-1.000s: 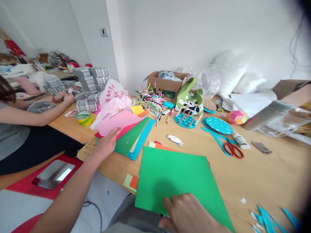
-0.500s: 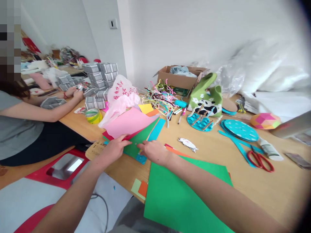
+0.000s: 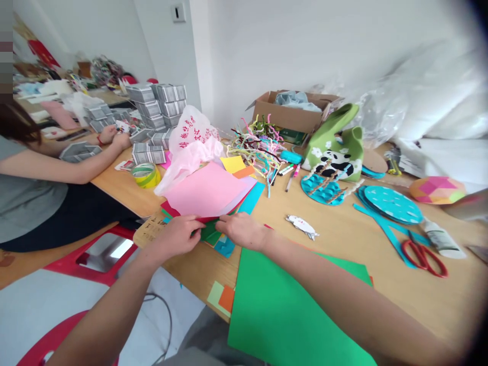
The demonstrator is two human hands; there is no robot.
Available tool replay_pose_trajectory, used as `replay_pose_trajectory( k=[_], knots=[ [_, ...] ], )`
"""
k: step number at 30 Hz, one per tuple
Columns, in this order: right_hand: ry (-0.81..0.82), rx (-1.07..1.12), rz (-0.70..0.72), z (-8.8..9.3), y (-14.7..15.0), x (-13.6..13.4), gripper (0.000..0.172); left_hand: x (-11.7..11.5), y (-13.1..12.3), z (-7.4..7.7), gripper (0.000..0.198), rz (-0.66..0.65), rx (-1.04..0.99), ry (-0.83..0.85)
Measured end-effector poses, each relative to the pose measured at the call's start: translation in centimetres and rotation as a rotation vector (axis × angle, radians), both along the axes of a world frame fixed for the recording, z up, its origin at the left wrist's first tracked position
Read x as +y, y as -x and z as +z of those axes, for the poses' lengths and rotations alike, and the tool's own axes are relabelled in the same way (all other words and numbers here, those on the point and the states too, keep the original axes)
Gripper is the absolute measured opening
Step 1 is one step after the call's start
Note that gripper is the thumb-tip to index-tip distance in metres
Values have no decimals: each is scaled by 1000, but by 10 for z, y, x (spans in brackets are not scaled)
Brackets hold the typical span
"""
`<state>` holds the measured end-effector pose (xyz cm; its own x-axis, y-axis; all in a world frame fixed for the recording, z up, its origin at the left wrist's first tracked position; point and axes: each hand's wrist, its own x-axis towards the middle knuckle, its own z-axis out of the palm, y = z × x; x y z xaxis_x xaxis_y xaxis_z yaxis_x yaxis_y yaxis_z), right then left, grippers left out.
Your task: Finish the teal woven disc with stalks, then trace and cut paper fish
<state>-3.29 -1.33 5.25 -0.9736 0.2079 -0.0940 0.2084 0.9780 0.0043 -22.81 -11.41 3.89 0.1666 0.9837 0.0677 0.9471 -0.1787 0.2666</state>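
Coloured paper stack: edge being gripped

Left of the large green sheet, the stack's near edge is being pinched by the left hand and the right hand. Creasing is being judged best avoided by light, even finger pressure.

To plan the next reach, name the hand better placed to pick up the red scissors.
Probably the right hand: it is nearer the red scissors, which lie on its side. The left hand is farther, at the paper stack.
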Motion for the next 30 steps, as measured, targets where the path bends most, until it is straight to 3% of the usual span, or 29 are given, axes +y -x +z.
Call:
replay_pose_trajectory(
  k=[5,10,12,17,20,26,30],
  knots=[
    [51,74,-56,4,11,2,22,0,-4,6,31,-66,18,38],
    [265,310,-262,12,6,10,27,1,-4,-3,35,54,62,14],
    [435,396,-398,12,-2,14,27,1,-4,-6,38,98,48,-16],
    [1145,179,-745,-2,-22,10,21,0,-2,-9,42,166,-16,-35],
    [1466,212,-885,-11,-22,0,21,0,-1,-10,43,182,-28,-33],
    [1818,487,-1176,-15,-10,-23,15,0,0,-13,44,176,-53,-52],
    [1948,566,-1201,-18,-2,-36,15,1,1,-15,44,171,-51,-54]
  ],
)
